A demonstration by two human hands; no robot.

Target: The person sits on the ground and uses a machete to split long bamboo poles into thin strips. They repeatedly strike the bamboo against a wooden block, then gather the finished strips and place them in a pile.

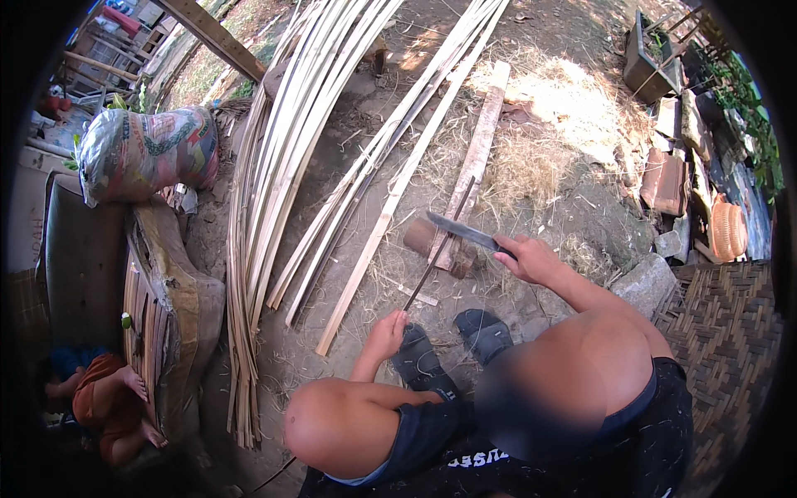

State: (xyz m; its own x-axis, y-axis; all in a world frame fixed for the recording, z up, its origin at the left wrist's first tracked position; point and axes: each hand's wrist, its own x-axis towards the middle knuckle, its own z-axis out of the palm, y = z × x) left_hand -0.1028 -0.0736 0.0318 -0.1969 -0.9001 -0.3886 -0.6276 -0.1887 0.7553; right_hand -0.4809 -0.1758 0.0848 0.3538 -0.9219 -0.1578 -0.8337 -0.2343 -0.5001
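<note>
My right hand (pixel 531 260) is wrapped round the dark handle of a long-bladed knife (pixel 463 230). Its blade points left and lies across a thin dark strip (pixel 420 287), apparently bamboo. The strip's near end is closed in my left hand (pixel 384 334), in front of my left foot, and it slants away over a worn wooden plank (pixel 481 149). A short round log (pixel 418 236) props up the plank's near end. Whether the blade touches the strip I cannot tell.
Long pale split strips (pixel 290 124) lie in a bundle to the left, with several separate strips (pixel 398 199) beside them. A stuffed sack (pixel 149 153) stands at far left. Another person's bare legs (pixel 116 398) show at lower left. Woven matting (pixel 722 349) is at right.
</note>
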